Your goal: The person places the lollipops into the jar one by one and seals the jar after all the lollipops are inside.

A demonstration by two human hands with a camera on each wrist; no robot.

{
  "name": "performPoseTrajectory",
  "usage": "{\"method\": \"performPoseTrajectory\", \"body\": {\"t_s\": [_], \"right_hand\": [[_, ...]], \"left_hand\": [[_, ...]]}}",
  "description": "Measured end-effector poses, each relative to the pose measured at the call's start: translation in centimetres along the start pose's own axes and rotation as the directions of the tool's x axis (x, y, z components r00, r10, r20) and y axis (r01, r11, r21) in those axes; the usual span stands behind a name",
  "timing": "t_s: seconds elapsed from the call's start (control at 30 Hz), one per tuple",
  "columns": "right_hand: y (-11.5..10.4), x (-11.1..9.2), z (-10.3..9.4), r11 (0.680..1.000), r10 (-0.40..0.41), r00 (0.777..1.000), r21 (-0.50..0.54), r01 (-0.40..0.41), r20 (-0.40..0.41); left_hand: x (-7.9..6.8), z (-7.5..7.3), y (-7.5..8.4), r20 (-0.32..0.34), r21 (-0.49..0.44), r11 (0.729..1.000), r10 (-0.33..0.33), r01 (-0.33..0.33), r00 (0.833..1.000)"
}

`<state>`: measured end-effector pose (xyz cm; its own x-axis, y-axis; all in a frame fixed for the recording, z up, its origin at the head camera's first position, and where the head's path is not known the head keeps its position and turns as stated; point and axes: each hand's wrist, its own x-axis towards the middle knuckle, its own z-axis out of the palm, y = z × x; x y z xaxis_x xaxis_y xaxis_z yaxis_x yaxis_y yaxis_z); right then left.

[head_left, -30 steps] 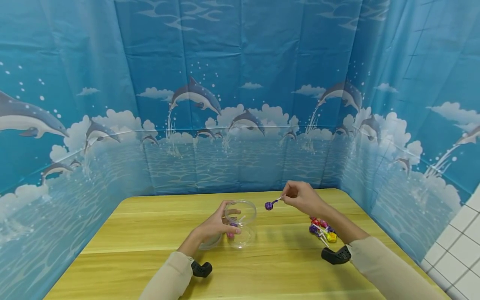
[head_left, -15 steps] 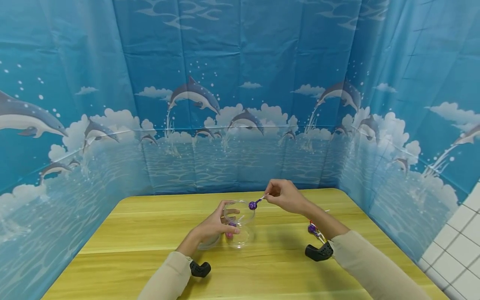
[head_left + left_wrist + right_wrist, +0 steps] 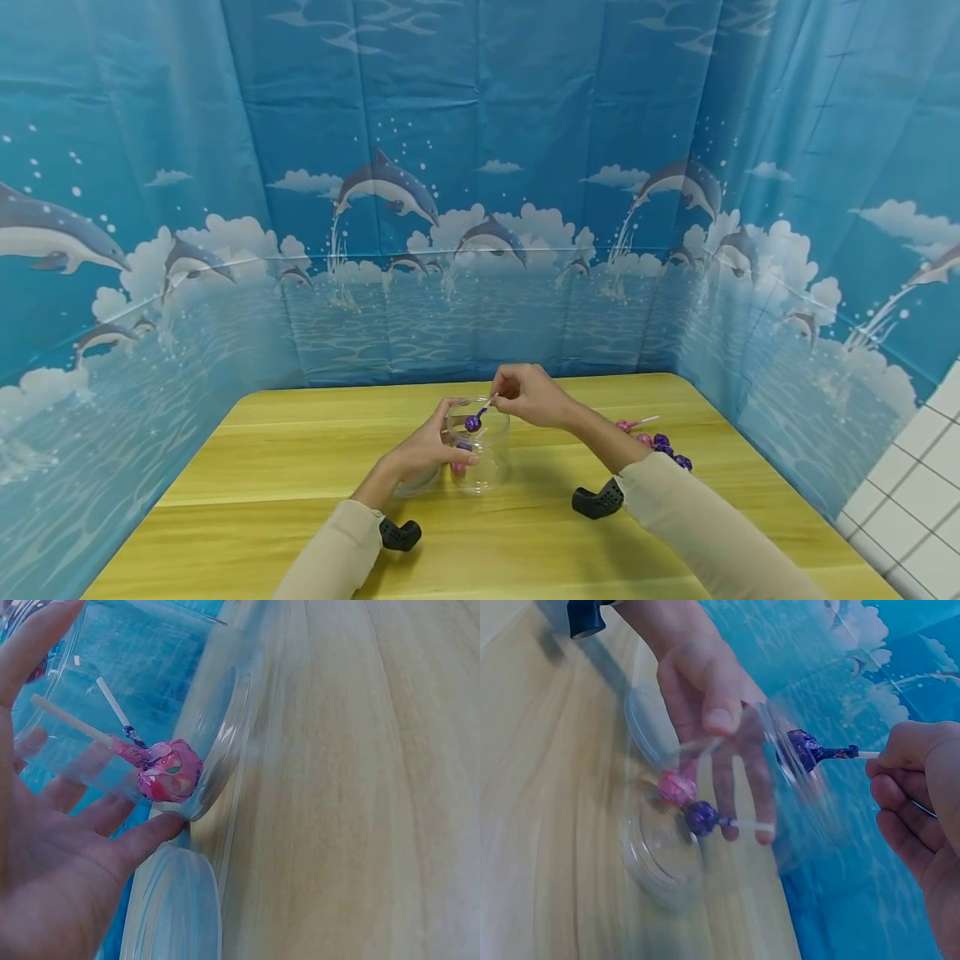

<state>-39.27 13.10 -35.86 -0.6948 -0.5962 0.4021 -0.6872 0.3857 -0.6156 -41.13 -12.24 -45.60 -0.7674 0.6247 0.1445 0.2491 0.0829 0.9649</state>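
Note:
A clear plastic jar (image 3: 491, 471) stands upright on the table, with my left hand (image 3: 423, 454) curved round its left side, thumb in front and fingers behind. Inside it lie a pink lollipop (image 3: 172, 772) and a purple lollipop (image 3: 702, 818). My right hand (image 3: 536, 400) pinches another purple-wrapped lollipop (image 3: 804, 750) by its white stick, candy end lowest. That candy is at the jar's open mouth, overlapping the rim in the head and right wrist views.
A clear round lid (image 3: 180, 907) lies on the table left of the jar, partly behind the left hand. Several pink and purple lollipops (image 3: 662, 443) lie at the right, partly hidden by the right forearm. A dolphin-print curtain (image 3: 480, 325) hangs behind the wooden table (image 3: 262, 467).
My right hand has moved left with the purple lollipop, from beside the jar to its mouth. My left hand and the jar have stayed in place.

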Motion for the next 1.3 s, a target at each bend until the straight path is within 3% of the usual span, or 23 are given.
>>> {"method": "performPoseTrajectory", "body": {"t_s": [0.37,0.7,1.1,1.3], "right_hand": [[-0.4,1.7,2.2,0.999,-0.018,0.992,-0.035,0.022,0.123],[-0.3,2.8,4.0,0.983,-0.007,0.960,-0.174,0.058,0.280],[-0.7,3.3,4.4,0.983,0.049,0.958,-0.186,0.005,0.284],[-0.3,3.1,4.6,0.985,0.036,0.965,-0.174,0.010,0.260]], "left_hand": [[0.0,0.0,0.4,0.012,0.019,1.000,0.007,-0.007,1.000],[-0.2,-0.3,0.2,0.033,-0.021,1.000,-0.010,0.011,0.999],[-0.2,-0.4,0.4,0.031,0.016,1.000,0.022,-0.023,0.999],[-0.2,-0.3,0.4,0.034,0.021,0.999,0.042,-0.043,0.999]]}}
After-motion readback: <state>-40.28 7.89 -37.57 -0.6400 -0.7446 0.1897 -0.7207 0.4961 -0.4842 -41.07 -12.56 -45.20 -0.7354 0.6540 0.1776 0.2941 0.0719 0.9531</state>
